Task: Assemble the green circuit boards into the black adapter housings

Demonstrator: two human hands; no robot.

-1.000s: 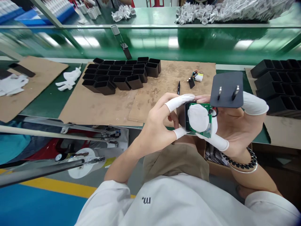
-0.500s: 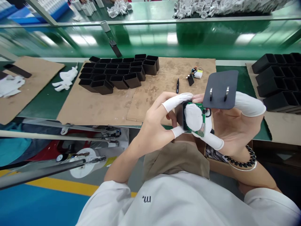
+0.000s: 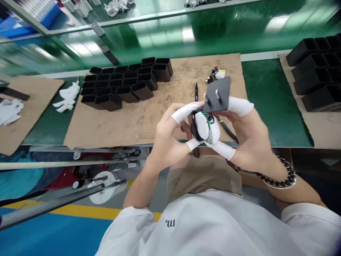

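My left hand (image 3: 170, 137) is closed around a black plastic casing (image 3: 193, 124), white finger cots on its thumb and index finger. At the casing's open end my right hand (image 3: 253, 142), also in finger cots, grips a circuit board with a white padded lump (image 3: 202, 126). The board looks partly inside the casing; its far side is hidden. Above it a black plug cover plate (image 3: 223, 93) with two metal prongs stands tilted, joined by short wires, near my right fingers. Behind my right hand lies a tool with a black and yellow handle (image 3: 228, 130).
Several black casings (image 3: 109, 101) stand in rows on the cardboard (image 3: 128, 124); more casings (image 3: 319, 92) stand at the right. A black pen (image 3: 196, 91) and a small circuit assembly (image 3: 217, 74) lie beyond my hands. White gloves (image 3: 68, 96) lie at the left.
The board and the casing have come closer together, with less of the board showing. The cover plate has turned and moved left with my right hand. The view has shifted, uncovering the tool handle.
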